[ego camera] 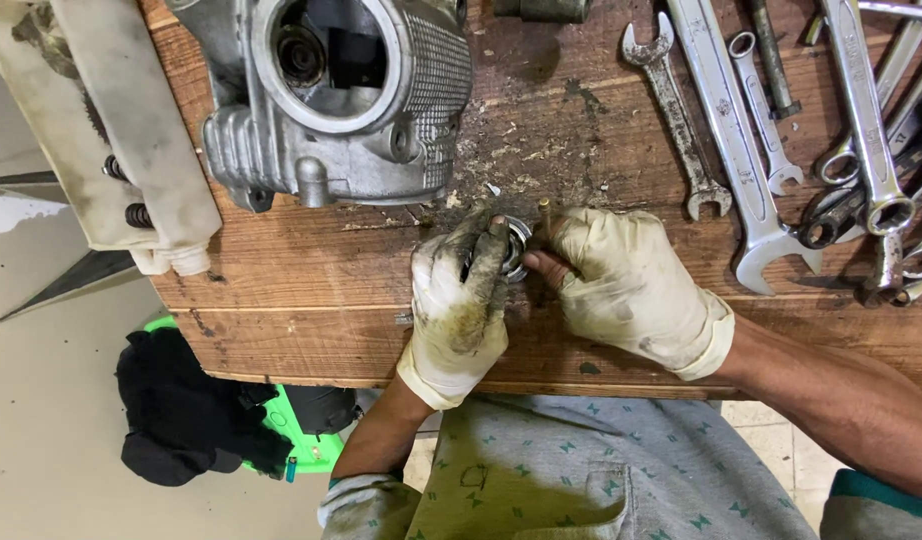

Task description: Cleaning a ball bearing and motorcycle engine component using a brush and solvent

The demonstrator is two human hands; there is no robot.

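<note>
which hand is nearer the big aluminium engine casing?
Left. The left hand grips a small metal ring just below the engine casing; the right hand is further right, toward the wrenches.

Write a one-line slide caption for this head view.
Gloved left hand and right hand grip a small metal ring beside an engine casing.
</note>
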